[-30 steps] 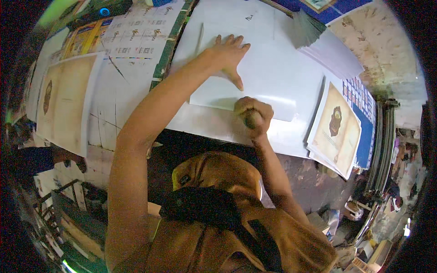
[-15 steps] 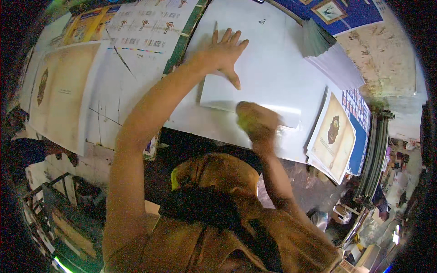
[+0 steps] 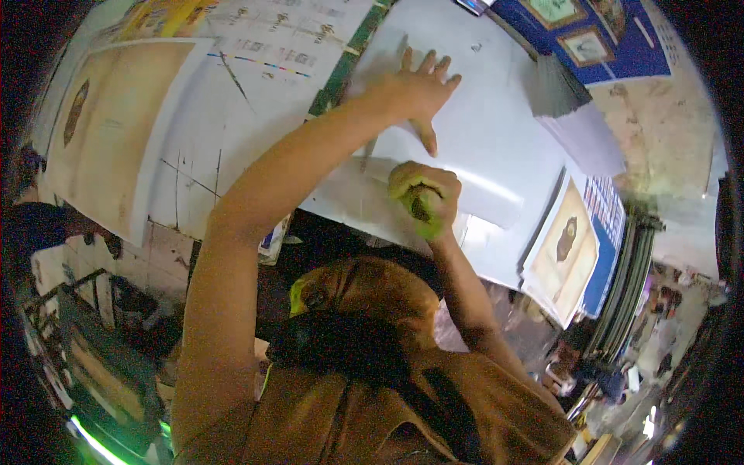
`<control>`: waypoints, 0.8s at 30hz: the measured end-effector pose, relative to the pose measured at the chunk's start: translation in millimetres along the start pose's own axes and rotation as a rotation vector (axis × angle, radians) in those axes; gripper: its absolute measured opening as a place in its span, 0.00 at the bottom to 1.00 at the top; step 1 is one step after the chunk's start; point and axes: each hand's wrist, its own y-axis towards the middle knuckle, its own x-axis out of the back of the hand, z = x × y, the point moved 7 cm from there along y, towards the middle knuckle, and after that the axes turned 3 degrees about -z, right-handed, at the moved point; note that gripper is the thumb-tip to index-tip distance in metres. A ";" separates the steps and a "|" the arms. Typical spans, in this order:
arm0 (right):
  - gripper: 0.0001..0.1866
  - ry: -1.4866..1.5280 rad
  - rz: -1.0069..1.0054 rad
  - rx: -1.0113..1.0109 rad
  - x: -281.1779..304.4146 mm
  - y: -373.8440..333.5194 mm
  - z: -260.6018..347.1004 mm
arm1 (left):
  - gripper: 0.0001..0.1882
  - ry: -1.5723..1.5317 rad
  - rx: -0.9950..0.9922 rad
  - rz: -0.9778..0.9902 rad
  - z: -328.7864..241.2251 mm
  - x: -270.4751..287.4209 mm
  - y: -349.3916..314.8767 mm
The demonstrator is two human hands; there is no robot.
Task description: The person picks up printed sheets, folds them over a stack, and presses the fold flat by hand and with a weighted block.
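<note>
My left hand (image 3: 422, 91) lies flat with fingers spread on a large white sheet (image 3: 465, 116) that covers the tabletop. Nearer to me, my right hand (image 3: 418, 190) is closed in a fist over the sheet's near edge. Something roundish, dark and greenish-brown shows within its curled fingers, but its kind is unclear. Beside this fist, the sheet's near edge has a glossy bright strip and looks slightly raised.
A thick stack of white paper (image 3: 585, 132) stands at the right, with tan printed sheets (image 3: 559, 252) nearer me. On the left lie another large tan print (image 3: 116, 132) and a white printed sheet (image 3: 263, 46). Framed pictures (image 3: 585, 48) lie on blue at the far right.
My right hand has turned and come slightly back and left, its curled fingers now visible. The left hand stays spread on the sheet. The whole view has shifted a little.
</note>
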 end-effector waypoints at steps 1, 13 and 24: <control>0.22 0.061 0.024 -0.090 0.3 -1.4 0.7 | 0.76 0.001 0.009 0.002 1.6 -2.4 -1.7; 0.24 0.122 0.093 -0.138 -26.6 19.8 -14.9 | 0.79 0.023 0.035 -0.018 32.1 2.2 7.2; 0.30 0.185 0.026 0.069 -33.0 35.6 47.6 | 0.78 0.013 0.132 -0.003 53.0 3.0 1.6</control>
